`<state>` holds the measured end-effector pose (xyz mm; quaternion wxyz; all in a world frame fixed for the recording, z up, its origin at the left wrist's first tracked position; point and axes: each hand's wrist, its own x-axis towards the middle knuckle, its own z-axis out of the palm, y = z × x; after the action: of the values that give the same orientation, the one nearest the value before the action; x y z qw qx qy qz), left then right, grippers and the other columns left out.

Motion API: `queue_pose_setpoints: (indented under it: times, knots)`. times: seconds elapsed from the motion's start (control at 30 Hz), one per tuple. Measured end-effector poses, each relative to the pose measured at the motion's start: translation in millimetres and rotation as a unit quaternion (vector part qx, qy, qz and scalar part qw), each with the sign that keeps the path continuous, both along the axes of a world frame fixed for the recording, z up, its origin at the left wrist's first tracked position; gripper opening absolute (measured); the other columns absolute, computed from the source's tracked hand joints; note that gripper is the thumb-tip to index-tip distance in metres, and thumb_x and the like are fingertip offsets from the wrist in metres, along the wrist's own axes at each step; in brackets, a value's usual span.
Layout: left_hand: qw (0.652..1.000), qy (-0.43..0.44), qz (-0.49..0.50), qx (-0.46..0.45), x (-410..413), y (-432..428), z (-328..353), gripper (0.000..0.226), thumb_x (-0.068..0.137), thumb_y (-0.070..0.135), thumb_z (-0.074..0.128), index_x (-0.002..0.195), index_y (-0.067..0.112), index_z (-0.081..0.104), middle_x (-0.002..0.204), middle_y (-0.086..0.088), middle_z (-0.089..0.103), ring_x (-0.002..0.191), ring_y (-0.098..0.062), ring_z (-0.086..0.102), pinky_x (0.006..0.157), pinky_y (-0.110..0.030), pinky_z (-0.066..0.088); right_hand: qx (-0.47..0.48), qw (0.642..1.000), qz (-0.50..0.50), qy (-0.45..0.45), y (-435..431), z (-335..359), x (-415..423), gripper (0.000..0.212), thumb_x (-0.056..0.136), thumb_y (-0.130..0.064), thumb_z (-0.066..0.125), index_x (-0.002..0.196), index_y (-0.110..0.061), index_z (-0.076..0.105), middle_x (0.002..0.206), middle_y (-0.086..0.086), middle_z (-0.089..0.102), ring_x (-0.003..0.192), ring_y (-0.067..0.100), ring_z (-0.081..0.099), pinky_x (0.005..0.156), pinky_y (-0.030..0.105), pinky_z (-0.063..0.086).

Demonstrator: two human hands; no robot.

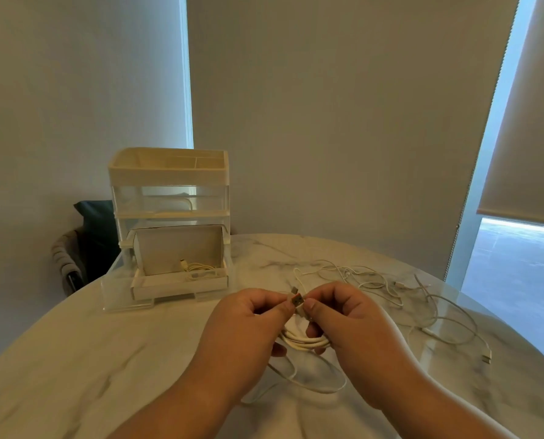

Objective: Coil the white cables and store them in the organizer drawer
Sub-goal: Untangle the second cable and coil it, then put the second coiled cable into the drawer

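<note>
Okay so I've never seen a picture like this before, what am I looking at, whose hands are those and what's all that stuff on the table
There is no machine here. This is one picture from a wide-angle camera worn on a person's head, looking forward and down, so the hands are the wearer's own: the left hand and the right hand.

Together the hands hold a white cable wound into loops, and the fingertips pinch its USB plug at the top. Part of the cable hangs down onto the marble table.

At the back left stands a plastic organizer. Its bottom drawer is pulled open, with a stored cable lying inside. To the right, loose white cables lie spread out, not yet coiled.
</note>
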<state>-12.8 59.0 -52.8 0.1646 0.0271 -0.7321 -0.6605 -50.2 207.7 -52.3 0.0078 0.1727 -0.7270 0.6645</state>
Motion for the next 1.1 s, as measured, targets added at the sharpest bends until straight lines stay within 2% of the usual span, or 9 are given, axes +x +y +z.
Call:
queue_pose_setpoints:
  times: [0.1, 0.23, 0.33, 0.43, 0.53, 0.7, 0.83, 0.93, 1.1]
  knots:
    - [1.000, 0.002, 0.007, -0.016, 0.2, -3.1, 2.5, 0.007, 0.088, 0.024, 0.072, 0.084, 0.024, 0.078, 0.071, 0.005, 0.071, 0.059, -0.006, 0.065, 0.056, -0.026, 0.055, 0.009, 1.000, 0.006, 0.008, 0.1, 1.0, 0.8, 0.015, 0.091, -0.014, 0.068, 0.081, -0.023, 0.076, 0.068, 0.001, 0.070, 0.063, 0.013, 0.065, 0.062, 0.027, 0.056]
    - [1.000, -0.016, 0.018, -0.008, -2.0, -13.7, 5.4, 0.007, 0.088, 0.020, 0.072, 0.082, 0.020, 0.077, 0.072, -0.002, 0.073, 0.066, -0.017, 0.070, 0.059, -0.030, 0.058, 0.013, 0.999, 0.041, -0.018, -8.8, 1.0, 0.3, 0.018, 0.092, -0.014, 0.067, 0.086, -0.027, 0.079, 0.073, 0.008, 0.072, 0.068, 0.018, 0.066, 0.070, 0.035, 0.058]
    - [0.999, -0.024, 0.020, 0.042, -4.4, -26.7, 9.6, 0.007, 0.087, 0.014, 0.072, 0.081, 0.013, 0.076, 0.074, -0.008, 0.073, 0.065, -0.020, 0.070, 0.061, -0.031, 0.058, -0.074, 0.991, 0.070, -0.092, -20.5, 4.7, -3.8, 0.019, 0.090, -0.003, 0.067, 0.102, -0.014, 0.076, 0.087, 0.015, 0.073, 0.077, 0.023, 0.068, 0.085, 0.042, 0.059]
    - [0.995, -0.026, 0.032, 0.092, -7.6, -41.8, 13.5, 0.007, 0.088, 0.014, 0.071, 0.083, 0.011, 0.075, 0.083, -0.015, 0.075, 0.070, -0.021, 0.069, 0.063, -0.030, 0.056, -0.127, 0.979, 0.095, -0.126, -31.2, 15.1, -8.5, 0.033, 0.086, 0.013, 0.060, 0.113, -0.006, 0.066, 0.109, 0.018, 0.066, 0.095, 0.035, 0.069, 0.093, 0.048, 0.057]
    - [0.990, -0.026, 0.050, 0.130, -12.0, -55.7, 14.0, 0.007, 0.088, 0.012, 0.070, 0.084, 0.009, 0.075, 0.085, -0.018, 0.075, 0.070, -0.022, 0.069, 0.062, -0.029, 0.055, -0.051, 0.989, 0.115, -0.078, -43.1, 22.5, -12.2, 0.044, 0.079, 0.015, 0.068, 0.115, -0.010, 0.065, 0.116, 0.015, 0.064, 0.106, 0.034, 0.069, 0.094, 0.044, 0.057]
    - [0.983, -0.023, 0.105, 0.146, -15.2, -77.0, 17.0, 0.008, 0.091, 0.009, 0.065, 0.094, 0.006, 0.072, 0.090, -0.019, 0.074, 0.075, -0.026, 0.071, 0.061, -0.028, 0.056, 0.038, 0.993, 0.109, -0.010, -71.6, 28.9, -21.5, 0.039, 0.075, 0.005, 0.080, 0.107, -0.014, 0.067, 0.094, 0.005, 0.072, 0.079, 0.012, 0.068, 0.072, 0.023, 0.055]
    - [0.982, -0.024, 0.134, 0.131, -12.5, -94.7, 24.0, 0.011, 0.094, 0.012, 0.061, 0.092, 0.009, 0.071, 0.089, -0.016, 0.074, 0.083, -0.028, 0.073, 0.073, -0.036, 0.062, 0.054, 0.993, 0.109, 0.007, -96.8, 32.8, -33.6, 0.038, 0.077, -0.001, 0.080, 0.110, -0.015, 0.066, 0.099, 0.008, 0.071, 0.076, 0.008, 0.065, 0.060, 0.014, 0.048]
    - [0.987, -0.031, 0.142, 0.070, -12.4, -110.9, 28.5, 0.016, 0.093, 0.016, 0.059, 0.085, 0.012, 0.072, 0.089, -0.015, 0.073, 0.091, -0.029, 0.071, 0.085, -0.045, 0.060, 0.077, 0.988, 0.133, 0.003, -116.5, 36.6, -43.5, 0.036, 0.081, -0.008, 0.079, 0.112, -0.018, 0.064, 0.102, 0.005, 0.073, 0.084, 0.011, 0.068, 0.063, 0.015, 0.048]
    - [0.984, -0.067, 0.163, -0.032, -17.4, -143.5, 48.4, 0.025, 0.090, 0.006, 0.061, 0.074, 0.024, 0.069, 0.094, -0.014, 0.071, 0.098, -0.030, 0.068, 0.091, -0.048, 0.057, 0.127, 0.982, 0.138, 0.019, -153.7, 45.1, -67.0, 0.033, 0.084, -0.014, 0.078, 0.112, -0.018, 0.063, 0.106, 0.009, 0.070, 0.099, 0.027, 0.068, 0.080, 0.033, 0.056]
